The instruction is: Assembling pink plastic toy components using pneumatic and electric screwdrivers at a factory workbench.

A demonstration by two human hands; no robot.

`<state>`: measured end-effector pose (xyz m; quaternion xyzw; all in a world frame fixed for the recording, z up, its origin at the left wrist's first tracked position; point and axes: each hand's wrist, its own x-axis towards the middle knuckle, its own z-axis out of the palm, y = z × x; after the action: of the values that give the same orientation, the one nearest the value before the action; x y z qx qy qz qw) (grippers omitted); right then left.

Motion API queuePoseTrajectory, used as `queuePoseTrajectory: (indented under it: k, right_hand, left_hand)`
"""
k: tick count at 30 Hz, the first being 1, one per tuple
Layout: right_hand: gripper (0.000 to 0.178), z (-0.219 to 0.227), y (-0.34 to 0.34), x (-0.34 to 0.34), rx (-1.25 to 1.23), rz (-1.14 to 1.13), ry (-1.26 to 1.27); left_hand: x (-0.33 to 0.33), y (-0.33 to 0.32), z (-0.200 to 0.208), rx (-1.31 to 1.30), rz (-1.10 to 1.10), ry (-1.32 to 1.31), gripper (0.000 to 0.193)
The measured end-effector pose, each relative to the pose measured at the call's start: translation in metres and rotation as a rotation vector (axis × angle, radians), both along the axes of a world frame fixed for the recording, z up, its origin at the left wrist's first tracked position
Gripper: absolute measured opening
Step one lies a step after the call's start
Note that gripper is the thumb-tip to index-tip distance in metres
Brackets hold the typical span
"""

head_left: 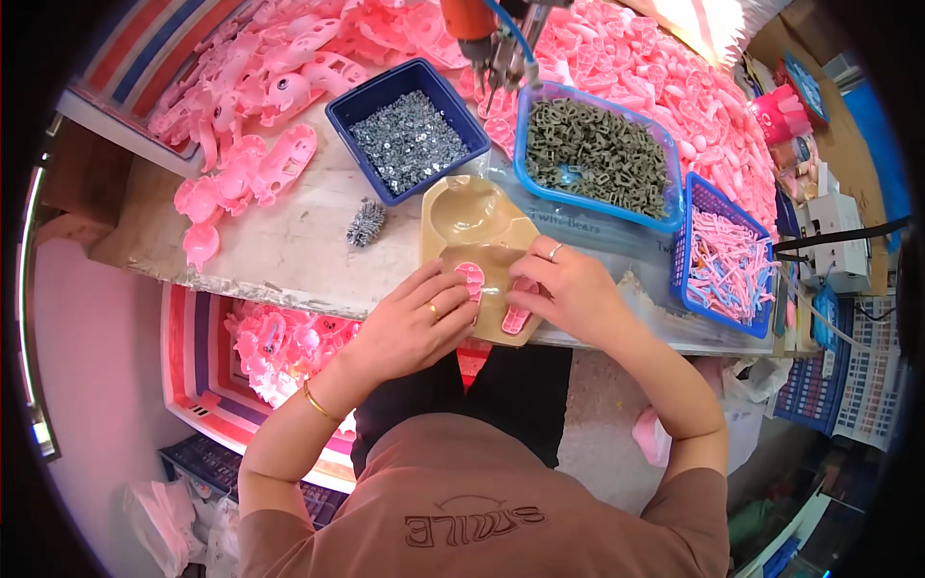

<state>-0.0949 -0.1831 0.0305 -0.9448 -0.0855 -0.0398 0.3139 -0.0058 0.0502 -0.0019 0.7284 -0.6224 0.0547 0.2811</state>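
Note:
A tan moulded fixture [462, 252] lies at the table's front edge, with a rounded hollow in its far half. Two small pink plastic parts sit in its near half. My left hand [420, 323] bends over the fixture's left side, its fingers closed against the left pink plastic part [471, 277] and partly hiding it. With thumb and fingertips, my right hand [570, 291] grips the upper end of the right pink plastic part [517, 310]. A screwdriver tool [491, 58] with an orange body and metal tip hangs beyond the fixture.
Behind the fixture stand a dark blue bin [339, 118] of small metal pieces and a light blue tray [597, 214] of dark clips. A blue basket [725, 313] holds pink and blue sticks. Pink shells [289, 159] heap at the back. A spiky grey clump [366, 223] lies left.

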Motion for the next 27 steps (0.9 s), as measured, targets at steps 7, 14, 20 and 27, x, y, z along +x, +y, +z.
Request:
queuePoseTrajectory:
  k: [7, 14, 20, 27]
  right_hand:
    - [0.013, 0.009, 0.004, 0.011, 0.057, -0.061, -0.131]
    - [0.02, 0.014, -0.002, 0.001, -0.086, -0.078, 0.035]
    - [0.037, 0.011, 0.012, -0.016, -0.273, -0.1, 0.05]
    - [0.04, 0.011, 0.0, -0.02, 0.077, -0.164, 0.206]
  left_hand:
    - [0.01, 0.025, 0.005, -0.155, 0.158, -0.012, 0.03]
    - [0.001, 0.025, 0.002, -0.065, 0.193, 0.098, 0.037]
    - [-0.022, -0.002, -0.002, 0.093, 0.147, 0.089, 0.044]
    - [-0.021, -0.007, -0.008, -0.121, 0.053, 0.194, 0.036]
